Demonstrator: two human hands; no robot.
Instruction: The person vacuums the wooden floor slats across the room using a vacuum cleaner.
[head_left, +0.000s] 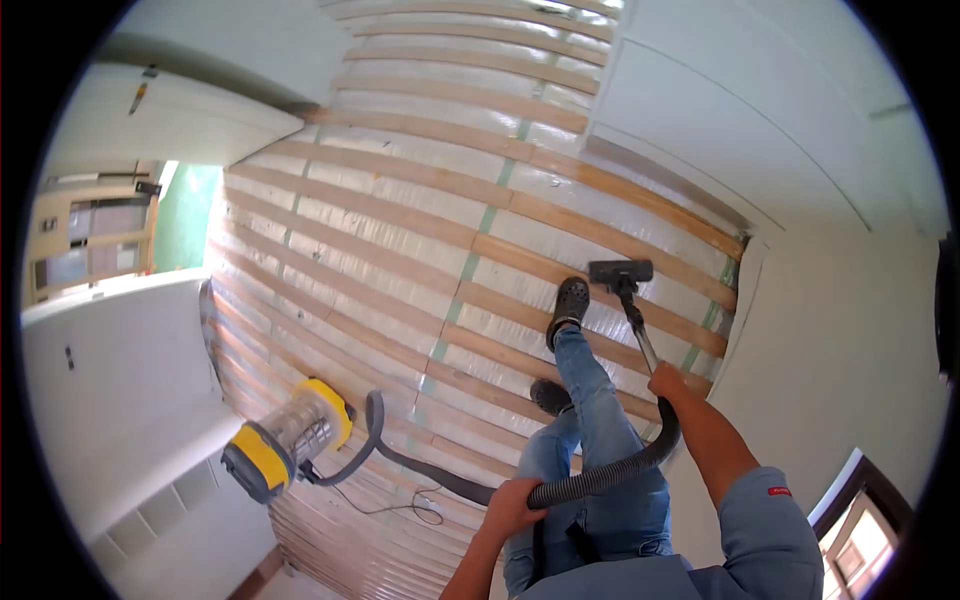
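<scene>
My right hand (668, 381) is closed around the upper end of the vacuum wand (640, 335), below which a black floor nozzle (621, 272) rests on the wooden battens (560, 262). In my left hand (514, 507) is the ribbed grey vacuum hose (605, 473), fingers wrapped round it near my lap. The hose curves from the wand across my thighs, then runs left over the floor. It leads to a vacuum cleaner (290, 437) with yellow and black ends and a clear-looking middle.
Parallel battens with shiny film (400, 195) between them cover the floor. My black clogs (570, 303) stand among them, close to the nozzle. A thin cable (425, 508) lies looped near the vacuum. White walls and an open door (180, 115) border the room.
</scene>
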